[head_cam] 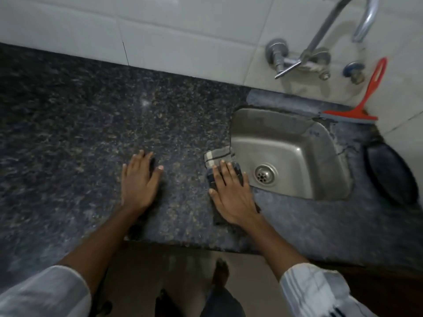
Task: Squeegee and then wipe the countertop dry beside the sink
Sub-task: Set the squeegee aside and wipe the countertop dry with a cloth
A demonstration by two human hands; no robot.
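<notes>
A dark speckled granite countertop (pixel 91 124) stretches left of a small steel sink (pixel 295 154). My right hand (pixel 231 191) presses flat on a grey checked cloth (pixel 217 156) lying at the sink's left rim, fingers straight. The cloth's far end pokes out beyond my fingertips and a dark part shows under my wrist. My left hand (pixel 139 181) rests flat on the bare counter, fingers spread, a hand's width to the left of the cloth. A red squeegee (pixel 361 104) leans against the tiled wall behind the sink's right corner, blade down on the counter.
A chrome tap (pixel 320 51) projects from the white tiled wall (pixel 183 35) above the sink. A dark oval object (pixel 389 172) lies on the counter right of the sink. The counter's front edge runs just below my wrists, with floor and my feet beneath.
</notes>
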